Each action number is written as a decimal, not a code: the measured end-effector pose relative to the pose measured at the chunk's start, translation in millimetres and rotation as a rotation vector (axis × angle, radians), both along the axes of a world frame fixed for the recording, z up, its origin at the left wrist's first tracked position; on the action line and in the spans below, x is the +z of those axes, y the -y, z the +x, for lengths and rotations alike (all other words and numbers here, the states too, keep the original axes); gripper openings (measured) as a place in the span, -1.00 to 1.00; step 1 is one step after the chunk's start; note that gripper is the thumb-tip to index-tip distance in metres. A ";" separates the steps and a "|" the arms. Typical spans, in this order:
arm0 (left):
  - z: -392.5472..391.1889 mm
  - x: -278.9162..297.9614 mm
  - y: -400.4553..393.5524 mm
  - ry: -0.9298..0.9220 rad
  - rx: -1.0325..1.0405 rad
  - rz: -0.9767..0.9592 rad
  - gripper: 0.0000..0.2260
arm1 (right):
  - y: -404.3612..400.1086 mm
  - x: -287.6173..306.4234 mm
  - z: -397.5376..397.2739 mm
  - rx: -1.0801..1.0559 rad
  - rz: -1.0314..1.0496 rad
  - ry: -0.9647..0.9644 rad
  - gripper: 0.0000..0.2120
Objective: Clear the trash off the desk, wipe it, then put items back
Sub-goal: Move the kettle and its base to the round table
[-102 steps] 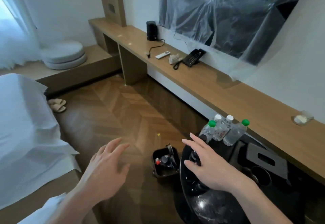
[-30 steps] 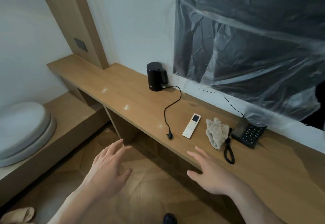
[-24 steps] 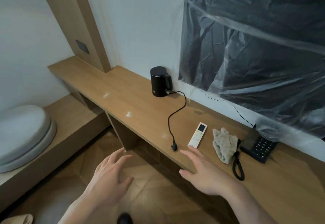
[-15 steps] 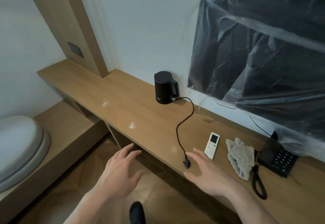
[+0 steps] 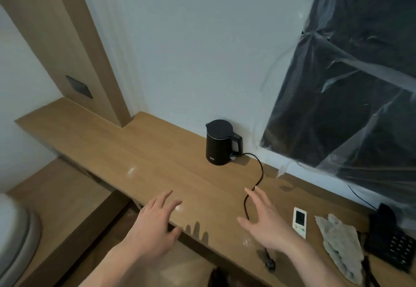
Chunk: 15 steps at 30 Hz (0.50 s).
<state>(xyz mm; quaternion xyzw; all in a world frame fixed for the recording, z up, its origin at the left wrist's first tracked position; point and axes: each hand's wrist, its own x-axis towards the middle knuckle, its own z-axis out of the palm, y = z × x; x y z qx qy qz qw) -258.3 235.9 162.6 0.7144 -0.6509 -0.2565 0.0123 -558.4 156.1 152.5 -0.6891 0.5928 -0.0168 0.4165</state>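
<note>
black kettle [image 5: 219, 143], white remote [image 5: 299, 222], grey mottled cloth [image 5: 340, 245], tan wood-grain desk [image 5: 144, 151]

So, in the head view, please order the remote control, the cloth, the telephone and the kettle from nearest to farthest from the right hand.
From the right hand:
1. Remote control, just to its right.
2. Cloth, further right.
3. Kettle, at the wall, and telephone, far right: too close to call.

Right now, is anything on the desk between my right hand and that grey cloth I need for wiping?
Yes. The white remote lies on the desk between your right hand and the grey cloth. The kettle's black cord runs under your hand, on its other side, so it does not block the way.
</note>
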 end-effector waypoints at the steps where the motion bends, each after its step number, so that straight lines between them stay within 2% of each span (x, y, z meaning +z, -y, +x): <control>1: 3.6 0.7 10.8 0.002 0.002 0.001 -0.39 | 13.4 -2.2 7.3 -0.018 -0.012 0.012 -0.16; 10: 20.2 8.3 98.6 0.003 0.014 -0.043 -0.41 | 143.9 -45.4 60.4 -0.117 -0.097 0.074 -0.09; 15: 34.3 1.1 131.1 -0.005 0.004 -0.024 -0.42 | 194.1 -55.4 75.0 -0.306 -0.068 0.137 -0.07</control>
